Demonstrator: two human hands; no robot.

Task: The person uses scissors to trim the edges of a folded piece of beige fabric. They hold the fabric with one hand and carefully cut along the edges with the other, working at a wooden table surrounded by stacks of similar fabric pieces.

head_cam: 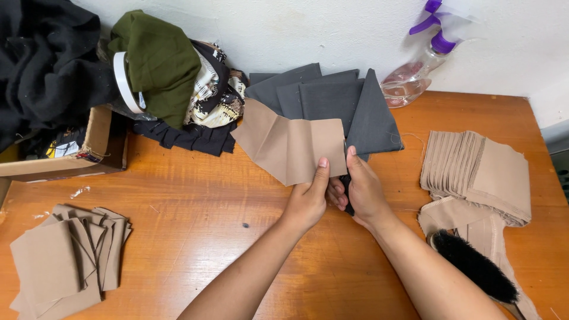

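On the wooden table (195, 237), the left hand (308, 201) and right hand (363, 192) pinch a tan cloth (290, 145). It looks soft, light, floppy; edges grip best.

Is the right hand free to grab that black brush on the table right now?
Probably not: the right hand and the left hand both grip the tan cloth strip. The black brush lies unblocked beside the right forearm.
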